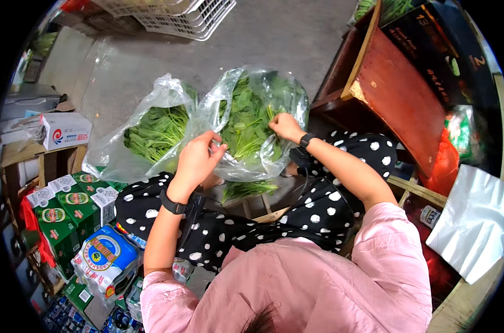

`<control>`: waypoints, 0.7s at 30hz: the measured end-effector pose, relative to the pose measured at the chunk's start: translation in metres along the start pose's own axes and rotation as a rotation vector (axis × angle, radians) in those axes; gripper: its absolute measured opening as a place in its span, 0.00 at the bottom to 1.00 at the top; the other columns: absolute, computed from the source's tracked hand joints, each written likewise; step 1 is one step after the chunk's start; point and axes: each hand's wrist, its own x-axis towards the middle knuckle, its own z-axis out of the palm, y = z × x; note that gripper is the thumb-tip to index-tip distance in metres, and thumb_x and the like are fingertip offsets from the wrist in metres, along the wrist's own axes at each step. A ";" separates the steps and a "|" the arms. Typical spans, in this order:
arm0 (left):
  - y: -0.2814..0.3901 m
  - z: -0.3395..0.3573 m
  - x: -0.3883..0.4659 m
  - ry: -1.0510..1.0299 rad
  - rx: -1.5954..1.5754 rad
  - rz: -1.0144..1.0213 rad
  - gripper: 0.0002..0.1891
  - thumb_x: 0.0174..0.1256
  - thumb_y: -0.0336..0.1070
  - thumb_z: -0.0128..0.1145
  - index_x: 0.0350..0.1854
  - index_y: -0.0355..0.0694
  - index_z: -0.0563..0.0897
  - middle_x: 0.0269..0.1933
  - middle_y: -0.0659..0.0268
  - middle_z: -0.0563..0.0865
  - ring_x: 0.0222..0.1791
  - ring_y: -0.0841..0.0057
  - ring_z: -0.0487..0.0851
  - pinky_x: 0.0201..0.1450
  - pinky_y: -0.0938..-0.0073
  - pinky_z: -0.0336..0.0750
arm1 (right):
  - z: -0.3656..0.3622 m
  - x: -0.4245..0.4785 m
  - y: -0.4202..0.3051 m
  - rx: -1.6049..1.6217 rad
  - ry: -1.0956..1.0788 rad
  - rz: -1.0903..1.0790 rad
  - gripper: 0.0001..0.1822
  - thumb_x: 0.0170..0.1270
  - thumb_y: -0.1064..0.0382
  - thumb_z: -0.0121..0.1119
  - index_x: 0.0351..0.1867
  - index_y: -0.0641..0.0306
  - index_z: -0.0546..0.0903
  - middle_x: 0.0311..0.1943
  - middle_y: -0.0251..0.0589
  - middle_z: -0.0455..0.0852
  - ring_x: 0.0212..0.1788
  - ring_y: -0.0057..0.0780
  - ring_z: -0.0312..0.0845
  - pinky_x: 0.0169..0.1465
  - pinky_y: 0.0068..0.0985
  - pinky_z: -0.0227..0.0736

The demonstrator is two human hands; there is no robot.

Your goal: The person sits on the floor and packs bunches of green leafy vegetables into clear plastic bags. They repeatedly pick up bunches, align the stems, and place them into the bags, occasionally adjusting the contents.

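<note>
Two clear plastic bags of leafy green vegetables stand side by side on the floor before me. My left hand (202, 160) is over the near edge between the bags, its fingers apart and no stem seen in them. My right hand (286, 127) is above the right bag's greens (245, 120), fingers closed at some thin stems. The left bag (110, 160) is open around its leafy greens (158, 131). Below the right bag (235, 171), a small bunch of green stems (249, 189) lies near a wooden slatted piece between my knees.
White plastic crates (181, 25) stand at the top. On the left are a white carton (66, 130), green beer cartons (64, 216) and a blue beer pack (106, 254). A reddish wooden cabinet (397, 91) and white plastic bags (472, 220) are on the right.
</note>
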 end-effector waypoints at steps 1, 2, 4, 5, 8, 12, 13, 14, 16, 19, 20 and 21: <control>-0.004 0.002 0.000 0.008 -0.051 -0.001 0.13 0.66 0.38 0.63 0.46 0.35 0.82 0.31 0.61 0.85 0.29 0.74 0.83 0.35 0.71 0.77 | -0.006 -0.004 -0.012 0.092 0.000 -0.017 0.16 0.59 0.55 0.62 0.33 0.69 0.88 0.29 0.54 0.88 0.33 0.45 0.86 0.41 0.38 0.77; -0.010 0.006 0.001 0.017 -0.102 -0.001 0.13 0.66 0.38 0.63 0.47 0.35 0.82 0.33 0.61 0.85 0.31 0.74 0.83 0.37 0.72 0.77 | -0.009 -0.008 -0.025 0.203 0.009 -0.078 0.17 0.60 0.55 0.62 0.34 0.70 0.87 0.29 0.50 0.89 0.32 0.39 0.86 0.40 0.36 0.77; -0.008 0.004 0.006 -0.029 -0.179 -0.059 0.17 0.69 0.40 0.62 0.55 0.36 0.81 0.41 0.62 0.88 0.40 0.77 0.85 0.45 0.74 0.78 | -0.017 -0.017 -0.048 0.403 -0.026 -0.139 0.17 0.61 0.55 0.62 0.35 0.72 0.87 0.29 0.44 0.90 0.32 0.30 0.84 0.40 0.31 0.76; -0.015 0.008 0.009 -0.005 -0.269 -0.058 0.18 0.70 0.40 0.61 0.56 0.35 0.81 0.42 0.64 0.88 0.41 0.77 0.85 0.45 0.74 0.78 | -0.020 -0.024 -0.064 0.495 -0.080 -0.145 0.17 0.62 0.56 0.62 0.35 0.72 0.87 0.30 0.42 0.90 0.32 0.27 0.83 0.41 0.29 0.75; -0.026 0.018 0.020 0.025 -0.524 -0.089 0.22 0.73 0.43 0.59 0.63 0.36 0.78 0.48 0.67 0.87 0.47 0.80 0.84 0.48 0.77 0.76 | -0.024 -0.038 -0.094 0.675 -0.227 -0.297 0.16 0.64 0.58 0.62 0.36 0.73 0.87 0.31 0.37 0.89 0.35 0.23 0.81 0.44 0.25 0.75; -0.004 0.012 0.023 0.096 -0.718 -0.118 0.18 0.73 0.42 0.59 0.59 0.40 0.82 0.44 0.69 0.88 0.42 0.85 0.82 0.45 0.81 0.74 | -0.027 -0.059 -0.126 0.750 -0.273 -0.533 0.15 0.66 0.59 0.60 0.35 0.72 0.86 0.33 0.39 0.89 0.37 0.22 0.80 0.46 0.24 0.74; -0.001 0.009 0.023 0.111 -0.729 -0.116 0.17 0.72 0.42 0.60 0.57 0.40 0.84 0.43 0.70 0.88 0.40 0.86 0.81 0.44 0.82 0.73 | -0.029 -0.062 -0.130 0.773 -0.276 -0.564 0.14 0.66 0.59 0.60 0.35 0.71 0.87 0.33 0.39 0.89 0.36 0.22 0.80 0.45 0.24 0.75; 0.002 0.007 0.024 0.125 -0.739 -0.114 0.16 0.72 0.43 0.60 0.55 0.40 0.85 0.41 0.72 0.87 0.38 0.87 0.80 0.43 0.82 0.73 | -0.034 -0.062 -0.133 0.713 -0.287 -0.556 0.14 0.66 0.60 0.59 0.35 0.71 0.87 0.33 0.39 0.89 0.36 0.23 0.80 0.45 0.24 0.75; 0.010 0.004 0.020 0.147 -0.855 -0.138 0.13 0.73 0.43 0.60 0.48 0.41 0.88 0.34 0.77 0.83 0.32 0.90 0.74 0.38 0.85 0.70 | -0.046 -0.061 -0.138 0.591 -0.308 -0.533 0.13 0.67 0.60 0.58 0.35 0.70 0.87 0.32 0.38 0.88 0.35 0.24 0.81 0.43 0.25 0.75; 0.021 -0.008 0.015 0.167 -0.852 -0.206 0.12 0.73 0.43 0.60 0.48 0.41 0.88 0.31 0.79 0.80 0.30 0.91 0.72 0.37 0.86 0.68 | -0.057 -0.053 -0.145 0.721 -0.149 -0.557 0.14 0.69 0.60 0.57 0.33 0.70 0.85 0.30 0.36 0.88 0.34 0.23 0.81 0.42 0.24 0.75; 0.021 -0.009 0.014 0.176 -0.852 -0.201 0.12 0.73 0.43 0.59 0.47 0.41 0.88 0.30 0.79 0.79 0.29 0.91 0.71 0.37 0.86 0.68 | -0.065 -0.052 -0.144 0.694 -0.162 -0.537 0.12 0.70 0.60 0.55 0.39 0.68 0.83 0.35 0.35 0.87 0.37 0.22 0.81 0.44 0.23 0.74; 0.022 -0.010 0.014 0.162 -0.831 -0.191 0.12 0.73 0.43 0.59 0.47 0.41 0.88 0.30 0.79 0.80 0.30 0.90 0.72 0.37 0.85 0.69 | -0.068 -0.053 -0.145 0.754 -0.171 -0.536 0.11 0.71 0.61 0.54 0.41 0.67 0.82 0.38 0.35 0.86 0.40 0.21 0.80 0.45 0.23 0.74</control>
